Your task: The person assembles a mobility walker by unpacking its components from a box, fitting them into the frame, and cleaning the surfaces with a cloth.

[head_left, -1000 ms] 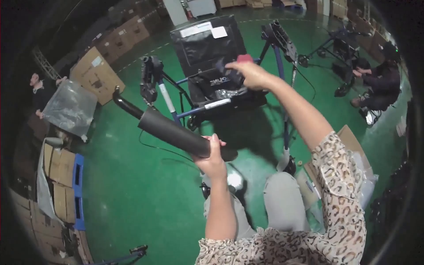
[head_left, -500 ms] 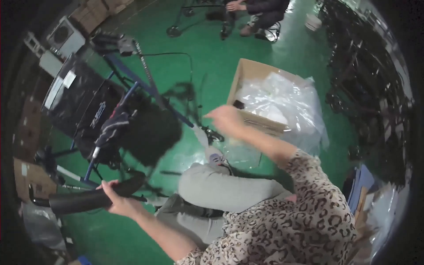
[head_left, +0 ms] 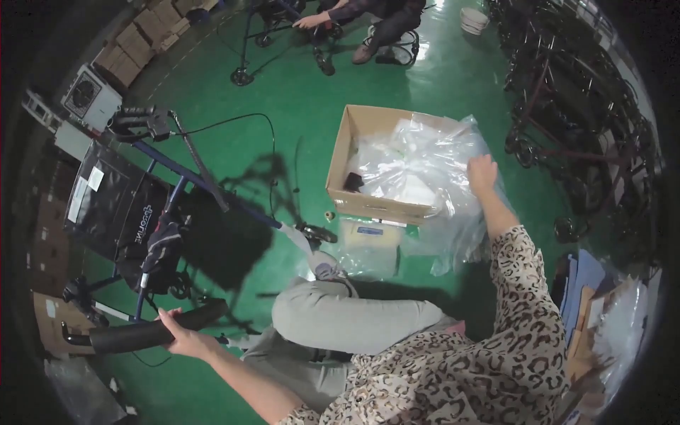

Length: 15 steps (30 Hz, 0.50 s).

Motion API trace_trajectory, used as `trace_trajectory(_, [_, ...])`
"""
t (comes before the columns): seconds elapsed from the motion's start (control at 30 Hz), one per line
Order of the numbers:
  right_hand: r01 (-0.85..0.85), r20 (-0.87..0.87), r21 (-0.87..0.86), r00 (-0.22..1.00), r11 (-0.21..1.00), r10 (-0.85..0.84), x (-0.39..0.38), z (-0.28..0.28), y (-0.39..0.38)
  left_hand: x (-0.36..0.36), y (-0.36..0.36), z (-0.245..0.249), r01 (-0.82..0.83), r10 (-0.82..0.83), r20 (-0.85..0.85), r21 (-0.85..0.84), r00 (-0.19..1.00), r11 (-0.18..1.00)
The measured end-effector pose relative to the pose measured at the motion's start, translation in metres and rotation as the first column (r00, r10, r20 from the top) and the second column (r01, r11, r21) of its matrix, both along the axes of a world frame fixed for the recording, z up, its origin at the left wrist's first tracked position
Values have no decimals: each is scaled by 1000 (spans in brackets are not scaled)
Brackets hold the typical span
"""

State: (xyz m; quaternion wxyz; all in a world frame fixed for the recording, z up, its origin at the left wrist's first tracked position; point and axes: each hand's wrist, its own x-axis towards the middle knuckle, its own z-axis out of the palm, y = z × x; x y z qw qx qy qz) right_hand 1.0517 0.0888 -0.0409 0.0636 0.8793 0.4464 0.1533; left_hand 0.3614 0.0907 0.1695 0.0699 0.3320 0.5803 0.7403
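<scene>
My left hand (head_left: 185, 333) is wrapped round a curved black padded bar (head_left: 131, 336) at the lower left, beside a blue-framed walker (head_left: 195, 177) with a black seat bag (head_left: 120, 205). My right hand (head_left: 483, 173) is at the right side of an open cardboard box (head_left: 382, 207), with its fingers closed on the clear plastic bag (head_left: 425, 159) that lies in the box and spills over its edge.
A person (head_left: 386, 32) crouches at the top by another walker. Folded walkers (head_left: 567, 152) stand along the right side. A plastic packet (head_left: 370, 237) lies before the box. Cartons (head_left: 134, 46) stand at upper left; a white bucket (head_left: 473, 21) sits at the top.
My right hand has moved right, from the box's near left side to the plastic bag. My left hand still holds the black bar. The view has shifted.
</scene>
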Motion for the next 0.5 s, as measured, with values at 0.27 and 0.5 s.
trace_trajectory(0.27, [-136,-75,33,988,990,139,9,3,0,28,-2,5,20,-20,30,2,999,1000])
trace_trajectory(0.5, [-170,-442,219,861,961,253,-9,25,31,37,-2,7,37,-38,34,15,999,999])
